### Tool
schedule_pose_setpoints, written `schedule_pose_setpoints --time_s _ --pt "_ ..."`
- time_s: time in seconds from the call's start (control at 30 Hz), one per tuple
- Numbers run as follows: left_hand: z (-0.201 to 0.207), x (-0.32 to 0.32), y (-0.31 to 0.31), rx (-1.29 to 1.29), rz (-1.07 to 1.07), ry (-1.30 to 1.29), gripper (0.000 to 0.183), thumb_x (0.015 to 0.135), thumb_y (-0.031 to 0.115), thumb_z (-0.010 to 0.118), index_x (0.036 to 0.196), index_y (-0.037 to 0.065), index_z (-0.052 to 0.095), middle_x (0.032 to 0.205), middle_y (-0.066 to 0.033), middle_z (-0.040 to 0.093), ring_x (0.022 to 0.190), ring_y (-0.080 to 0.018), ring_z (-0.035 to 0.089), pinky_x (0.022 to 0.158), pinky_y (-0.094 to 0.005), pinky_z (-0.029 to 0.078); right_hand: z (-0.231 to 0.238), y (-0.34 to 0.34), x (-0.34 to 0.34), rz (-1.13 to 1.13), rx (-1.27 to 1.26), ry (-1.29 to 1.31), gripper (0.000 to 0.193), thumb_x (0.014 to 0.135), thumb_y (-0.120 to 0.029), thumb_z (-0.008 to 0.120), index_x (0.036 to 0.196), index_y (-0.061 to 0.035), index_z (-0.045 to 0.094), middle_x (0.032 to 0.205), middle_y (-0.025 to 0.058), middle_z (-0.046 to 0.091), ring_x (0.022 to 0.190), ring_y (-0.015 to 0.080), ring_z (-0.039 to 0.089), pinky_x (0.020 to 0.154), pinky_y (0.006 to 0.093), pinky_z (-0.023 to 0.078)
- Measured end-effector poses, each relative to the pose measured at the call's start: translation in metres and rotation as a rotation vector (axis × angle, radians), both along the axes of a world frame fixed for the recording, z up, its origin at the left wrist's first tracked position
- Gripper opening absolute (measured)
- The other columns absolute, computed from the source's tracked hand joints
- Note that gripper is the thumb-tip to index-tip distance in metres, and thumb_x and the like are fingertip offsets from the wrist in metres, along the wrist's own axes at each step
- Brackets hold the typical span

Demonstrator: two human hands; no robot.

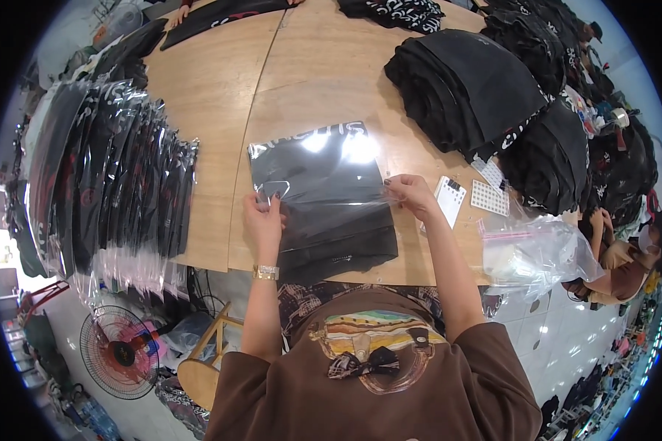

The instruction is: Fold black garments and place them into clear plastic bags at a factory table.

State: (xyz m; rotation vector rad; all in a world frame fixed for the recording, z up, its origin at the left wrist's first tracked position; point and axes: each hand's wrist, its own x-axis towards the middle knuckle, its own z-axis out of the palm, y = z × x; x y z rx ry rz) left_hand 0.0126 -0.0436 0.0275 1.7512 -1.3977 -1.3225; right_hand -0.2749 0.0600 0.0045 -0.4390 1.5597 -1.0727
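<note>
In front of me on the wooden table lies a folded black garment (338, 239) with white lettering at its far end. A clear plastic bag (320, 173) covers its far part, while the near part sticks out uncovered toward my body. My left hand (265, 218) grips the bag's left edge, thumb on top. At the right edge my right hand (412, 194) pinches the plastic between thumb and fingers. Light glares off the film, and the bag's mouth is stretched across the garment between both hands.
Bagged black garments (118, 176) stand in a long row at left. Piles of black garments (463, 88) sit at right, near sticker sheets (489, 197), a white card (449, 202) and loose plastic bags (537, 253). A fan (121, 353) and wooden stool (202, 367) stand below. Other people work nearby.
</note>
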Motion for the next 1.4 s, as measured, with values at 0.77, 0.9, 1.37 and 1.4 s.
schedule_pose_setpoints --time_s 0.77,0.9,1.37,1.4 --pt "-0.018 -0.079 0.005 -0.708 -0.621 -0.109 0.022 0.07 0.022 0.072 0.088 0.01 0.068 0.096 -0.0083 0.062 0.104 -0.0296 0.052 0.089 -0.0407 0.039 0.016 -0.009 0.027 -0.181 -0.302 0.321 0.063 0.077 -0.017 0.069 0.127 -0.0065 0.033 0.071 0.0072 0.057 0.053 0.0108 0.054 0.044 0.0235 0.041" --pt "-0.004 -0.076 -0.009 -0.54 -0.552 0.109 0.019 0.07 0.019 0.072 0.084 0.007 0.069 0.09 -0.0092 0.065 0.089 -0.0271 0.06 0.078 -0.0355 0.046 0.005 0.005 0.009 0.161 -0.277 0.567 0.067 0.078 -0.009 0.065 0.133 -0.0135 0.026 0.073 0.0072 0.057 0.061 0.0118 0.056 0.052 0.0254 0.045" --pt "0.002 -0.075 -0.01 -0.777 -0.57 -0.217 0.015 0.067 0.02 0.074 0.073 0.008 0.066 0.075 -0.0086 0.061 0.072 -0.0275 0.059 0.065 -0.0364 0.047 0.016 -0.026 0.028 -0.29 -0.373 -0.109 0.025 0.089 -0.024 0.053 0.103 -0.004 0.053 0.085 0.007 0.061 0.074 0.0112 0.058 0.057 0.0214 0.046" --pt "-0.001 -0.074 -0.008 -0.789 -0.559 -0.25 0.016 0.067 0.021 0.074 0.073 0.009 0.066 0.074 -0.0081 0.061 0.071 -0.0267 0.059 0.065 -0.0364 0.047 0.023 -0.026 0.032 -0.309 -0.416 -0.165 0.02 0.087 -0.019 0.055 0.1 -0.0035 0.054 0.082 0.0067 0.061 0.072 0.0105 0.058 0.056 0.0211 0.045"
